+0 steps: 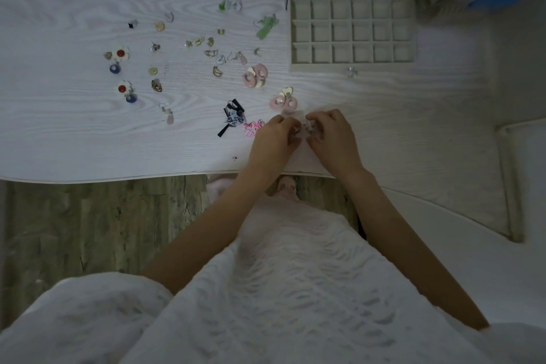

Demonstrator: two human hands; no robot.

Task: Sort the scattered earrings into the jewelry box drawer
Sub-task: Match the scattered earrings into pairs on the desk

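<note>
Two hands meet near the front edge of the tabletop (88, 139): the left hand (276, 139) and right hand (332, 136) each curl their fingertips around a small, pale object between them, too blurred to identify, probably an earring being paired or fastened before storage. Most scattered earrings (189, 68) still lie loose to the left, a mix of glossy beads, gold-toned metal pieces, pink discs and green translucent drops. The jewelry box drawer (353, 31), a pale grid of square, apparently empty compartments, stands pulled open at upper right, within reach.
</note>
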